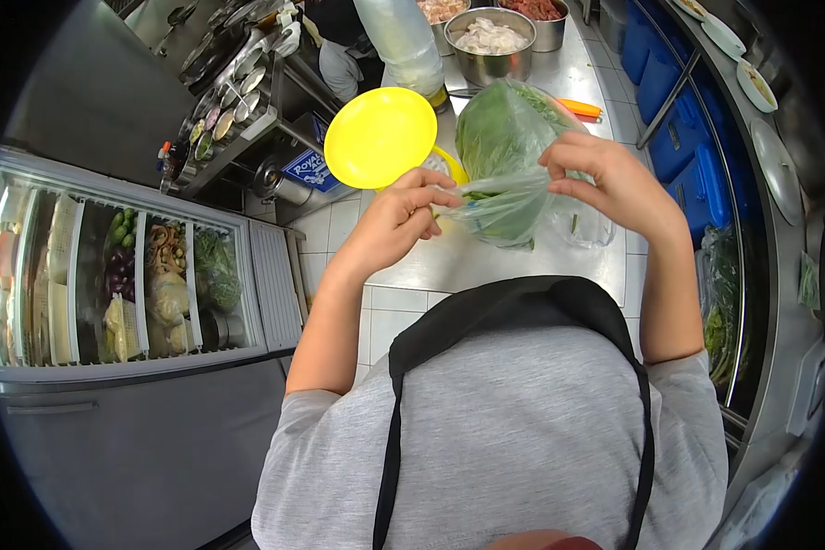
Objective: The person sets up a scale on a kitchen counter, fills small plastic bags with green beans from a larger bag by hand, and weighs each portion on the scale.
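Observation:
A clear plastic bag point(497, 142) full of green leaves stands on the steel table in front of me. My left hand point(396, 218) pinches the near left edge of the bag's mouth between thumb and fingers. On the opposite side, my right hand point(607, 179) has its thumb and fingertips closed on the bag's thin plastic. A round yellow lid point(381, 137) is tilted up just beyond my left hand, beside a yellow-rimmed container point(447, 165) that is partly hidden. Under my right hand lies a clear plastic piece point(585, 225) with a bit of green on it.
Steel pots of pale meat point(492, 37) and red meat point(533, 9) stand at the table's far end. An orange-handled tool point(580, 108) lies behind the bag. A glass-front fridge point(128, 284) is at left; blue bins point(701, 183) line the right. Another person point(339, 69) is partly visible.

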### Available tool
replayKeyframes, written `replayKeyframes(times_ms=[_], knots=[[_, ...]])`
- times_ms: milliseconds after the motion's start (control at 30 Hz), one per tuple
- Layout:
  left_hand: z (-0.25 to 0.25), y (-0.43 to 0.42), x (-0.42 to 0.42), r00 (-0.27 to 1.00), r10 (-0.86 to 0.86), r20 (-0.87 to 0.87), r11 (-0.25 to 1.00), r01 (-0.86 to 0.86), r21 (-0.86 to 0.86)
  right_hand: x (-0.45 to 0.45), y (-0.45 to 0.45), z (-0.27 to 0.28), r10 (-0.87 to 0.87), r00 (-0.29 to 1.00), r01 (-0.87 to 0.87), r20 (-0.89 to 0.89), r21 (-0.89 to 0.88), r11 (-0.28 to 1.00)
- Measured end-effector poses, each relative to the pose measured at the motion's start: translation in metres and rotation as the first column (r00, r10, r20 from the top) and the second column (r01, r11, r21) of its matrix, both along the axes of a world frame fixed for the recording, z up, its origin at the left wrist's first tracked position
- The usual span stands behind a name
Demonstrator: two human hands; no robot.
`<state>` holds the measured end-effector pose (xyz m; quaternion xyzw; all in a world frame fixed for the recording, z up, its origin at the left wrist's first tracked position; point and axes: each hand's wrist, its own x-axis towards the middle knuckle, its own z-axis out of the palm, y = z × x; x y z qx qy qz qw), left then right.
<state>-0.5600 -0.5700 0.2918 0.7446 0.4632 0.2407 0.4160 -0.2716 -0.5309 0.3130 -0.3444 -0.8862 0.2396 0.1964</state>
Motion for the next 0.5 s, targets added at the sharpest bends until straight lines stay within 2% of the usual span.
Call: replayKeyframes(times_ms=[33, 67, 133, 167, 233, 267, 300, 333, 367, 400, 433, 500], knots=[[0.003, 0.000, -0.002, 0.992, -0.064, -0.112, 0.990, 0.077, 0.116, 0.000, 0.000, 0.000, -0.015, 0.999, 0.015, 0.031, 0.007, 1.000], [0.001, 0.001, 0.000, 0.992, -0.068, -0.109, 0.990, 0.080, 0.116, -0.003, -0.005, -0.001, -0.019, 0.999, 0.019, 0.034, 0.006, 1.000], [-0.004, 0.004, 0.007, 0.932, -0.002, -0.363, 0.858, 0.188, 0.478, -0.015, -0.018, -0.007, -0.089, 0.992, 0.090, -0.091, 0.012, 0.996], [-0.014, 0.011, 0.008, 0.933, -0.005, -0.359, 0.857, 0.189, 0.479, -0.017, -0.018, -0.018, -0.092, 0.992, 0.093, -0.087, 0.012, 0.996], [-0.031, 0.026, 0.009, 0.866, -0.097, -0.491, 0.797, 0.363, 0.482, -0.021, -0.014, -0.040, -0.093, 0.990, 0.084, 0.102, 0.086, 0.993], [-0.031, 0.028, 0.011, 0.866, -0.101, -0.490, 0.791, 0.369, 0.488, -0.022, -0.007, -0.039, -0.080, 0.969, 0.077, 0.235, 0.021, 0.997], [-0.024, 0.029, 0.015, 0.894, -0.060, -0.444, 0.832, 0.290, 0.472, -0.019, -0.008, -0.034, -0.092, 0.967, 0.088, 0.236, 0.027, 0.996], [-0.015, 0.031, 0.019, 0.918, -0.010, -0.395, 0.867, 0.205, 0.454, -0.014, -0.007, -0.023, -0.128, 0.986, 0.111, 0.108, 0.150, 0.982], [-0.006, 0.032, 0.020, 0.921, -0.010, -0.391, 0.865, 0.204, 0.459, -0.009, -0.006, -0.012, -0.138, 0.990, 0.139, -0.023, 0.264, 0.954], [0.001, 0.028, 0.020, 0.964, 0.035, -0.264, 0.873, 0.099, 0.478, -0.006, -0.008, -0.006, -0.131, 0.980, 0.178, -0.153, 0.358, 0.917], [0.006, 0.023, 0.021, 0.987, 0.081, -0.136, 0.877, -0.005, 0.481, -0.006, -0.010, -0.004, -0.134, 0.980, 0.179, -0.150, 0.350, 0.919], [0.002, 0.022, 0.022, 0.993, 0.071, -0.098, 0.868, -0.013, 0.497, -0.005, -0.011, 0.000, -0.110, 0.992, 0.123, -0.061, 0.296, 0.947]])
